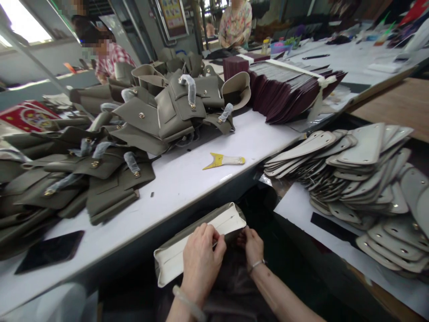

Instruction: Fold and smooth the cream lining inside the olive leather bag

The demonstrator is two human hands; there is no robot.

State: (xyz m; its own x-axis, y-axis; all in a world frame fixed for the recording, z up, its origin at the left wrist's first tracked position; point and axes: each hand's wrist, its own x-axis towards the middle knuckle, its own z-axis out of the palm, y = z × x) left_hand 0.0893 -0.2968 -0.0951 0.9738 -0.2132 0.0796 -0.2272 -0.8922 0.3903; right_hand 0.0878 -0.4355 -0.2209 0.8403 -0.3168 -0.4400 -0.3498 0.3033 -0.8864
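Olive-grey leather with a white inside makes the long bag shell [169,264], which the person holds low over the lap, below the near edge of the white counter [187,179]. The left hand [201,261] lies on the middle of the shell, its fingers [214,241] bent together and pinching the upper edge. The right hand [253,246] grips the far end, with the fingers curled closed on it; what is under them I cannot see.

On the counter, a little beyond the shell, lies a yellow scraper [223,160] with a handle wrapped in white. To the left are heaps of olive-grey bags [110,179] with brass studs and straps wrapped in plastic. A black phone [50,251] lies near the counter edge. Farther back leans a row of dark maroon leather pieces [291,91]. At the right, pale grey oval panels [351,170] lie in overlapping stacks. At the far side are a person in a checked shirt [110,60] and another in a flowered blouse [236,24].
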